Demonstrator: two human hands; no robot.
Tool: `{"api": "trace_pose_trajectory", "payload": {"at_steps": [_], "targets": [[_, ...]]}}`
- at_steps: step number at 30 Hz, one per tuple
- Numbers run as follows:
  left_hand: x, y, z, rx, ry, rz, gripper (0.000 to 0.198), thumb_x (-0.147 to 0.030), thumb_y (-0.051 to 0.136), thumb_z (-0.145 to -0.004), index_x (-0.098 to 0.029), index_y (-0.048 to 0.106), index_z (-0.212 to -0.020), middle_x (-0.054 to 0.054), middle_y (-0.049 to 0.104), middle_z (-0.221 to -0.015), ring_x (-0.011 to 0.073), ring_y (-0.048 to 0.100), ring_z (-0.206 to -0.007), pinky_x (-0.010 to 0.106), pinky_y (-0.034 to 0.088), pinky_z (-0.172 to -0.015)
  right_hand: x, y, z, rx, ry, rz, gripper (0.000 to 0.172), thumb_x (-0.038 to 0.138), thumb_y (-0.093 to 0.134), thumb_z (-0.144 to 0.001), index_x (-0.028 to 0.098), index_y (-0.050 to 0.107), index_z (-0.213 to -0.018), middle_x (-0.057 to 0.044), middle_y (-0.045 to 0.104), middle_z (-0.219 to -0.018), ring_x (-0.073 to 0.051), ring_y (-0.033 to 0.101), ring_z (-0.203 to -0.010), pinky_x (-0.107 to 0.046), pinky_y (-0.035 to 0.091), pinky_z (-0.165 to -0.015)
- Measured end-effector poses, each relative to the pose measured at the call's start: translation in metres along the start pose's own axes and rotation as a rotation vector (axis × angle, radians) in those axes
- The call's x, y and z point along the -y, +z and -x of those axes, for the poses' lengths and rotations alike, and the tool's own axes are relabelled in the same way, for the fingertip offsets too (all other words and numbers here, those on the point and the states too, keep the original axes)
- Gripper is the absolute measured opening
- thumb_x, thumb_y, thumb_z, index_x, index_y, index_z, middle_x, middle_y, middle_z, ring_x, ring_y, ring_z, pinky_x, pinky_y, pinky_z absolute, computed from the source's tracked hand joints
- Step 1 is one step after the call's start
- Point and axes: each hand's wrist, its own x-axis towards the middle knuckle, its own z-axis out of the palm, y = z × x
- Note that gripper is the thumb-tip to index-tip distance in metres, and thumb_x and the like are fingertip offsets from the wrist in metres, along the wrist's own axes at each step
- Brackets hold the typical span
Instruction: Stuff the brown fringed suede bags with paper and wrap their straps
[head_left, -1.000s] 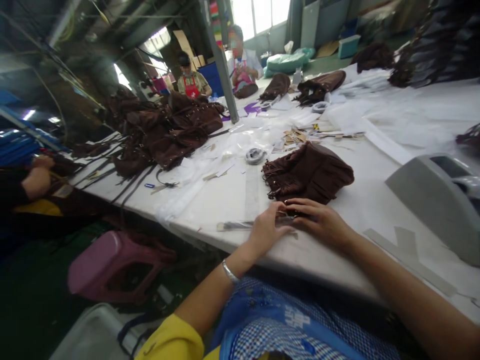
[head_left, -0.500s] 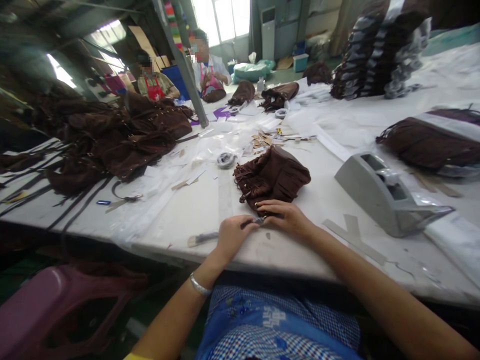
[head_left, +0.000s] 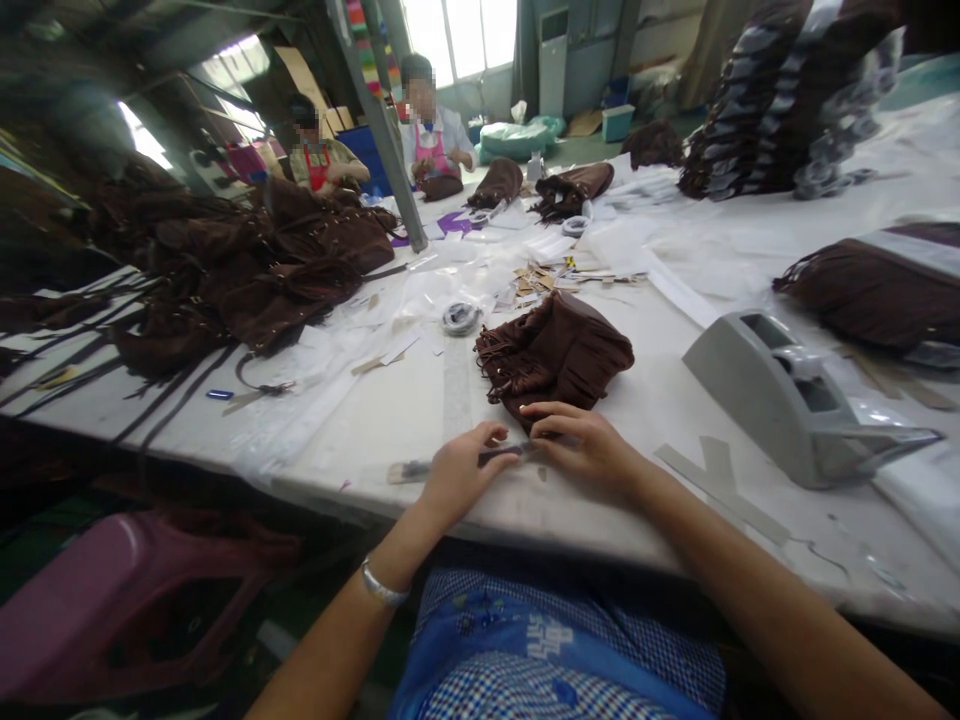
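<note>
A brown fringed bag (head_left: 562, 360) lies on its side on the table just beyond my hands. My right hand (head_left: 589, 448) is at its near edge, fingers curled and pinching the end of a thin dark strap. Left of it, my left hand (head_left: 463, 470) has its thumb and fingers apart over the same strap (head_left: 491, 455), holding nothing that I can see. The strap runs under that hand toward a pale-wrapped end (head_left: 409, 471) near the table edge. The palms hide part of the strap.
To the right stands a grey tape dispenser (head_left: 780, 400), with card strips (head_left: 724, 490) beside it. A tape roll (head_left: 460, 318) and paper scraps (head_left: 534, 282) lie beyond the bag. Brown bags (head_left: 262, 270) are heaped at left; a pink stool (head_left: 150, 600) stands below. Two people work across the table.
My left hand's thumb and fingers have parted from their pinch and moved slightly away from my right hand. My right hand stays by the bag. The whole view has shifted slightly.
</note>
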Motion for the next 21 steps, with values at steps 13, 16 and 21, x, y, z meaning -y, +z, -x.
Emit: {"api": "trace_pose_trajectory", "payload": {"at_steps": [13, 16, 21], "targets": [[-0.015, 0.017, -0.007, 0.01, -0.007, -0.201, 0.02, -0.038, 0.061, -0.091, -0.023, 0.074, -0.092, 0.002, 0.076, -0.093, 0.0195, 0.069, -0.087, 0.028, 0.05, -0.079, -0.008, 0.005, 0.003, 0.049, 0.018, 0.062, 0.018, 0.029, 0.057, -0.093, 0.023, 0.067, -0.107, -0.009, 0.063, -0.127, -0.025, 0.061, -0.116, -0.041, 0.051, -0.1], [-0.018, 0.022, -0.009, -0.03, -0.061, -0.155, 0.018, -0.038, 0.064, -0.089, -0.023, 0.072, -0.096, 0.002, 0.076, -0.094, 0.0203, 0.07, -0.089, 0.029, 0.05, -0.081, -0.013, 0.006, 0.004, 0.083, -0.006, 0.1, 0.034, 0.034, 0.061, -0.091, 0.025, 0.062, -0.124, -0.01, 0.058, -0.135, -0.028, 0.056, -0.123, -0.045, 0.047, -0.105], [-0.009, 0.011, -0.001, -0.011, -0.051, 0.039, 0.037, -0.035, 0.065, -0.088, -0.025, 0.056, -0.123, 0.001, 0.075, -0.099, 0.0181, 0.071, -0.093, 0.028, 0.052, -0.084, -0.016, 0.013, 0.004, 0.049, -0.029, 0.127, 0.019, 0.033, 0.06, -0.093, 0.025, 0.07, -0.106, -0.009, 0.06, -0.132, -0.028, 0.057, -0.12, -0.046, 0.05, -0.101]]}}
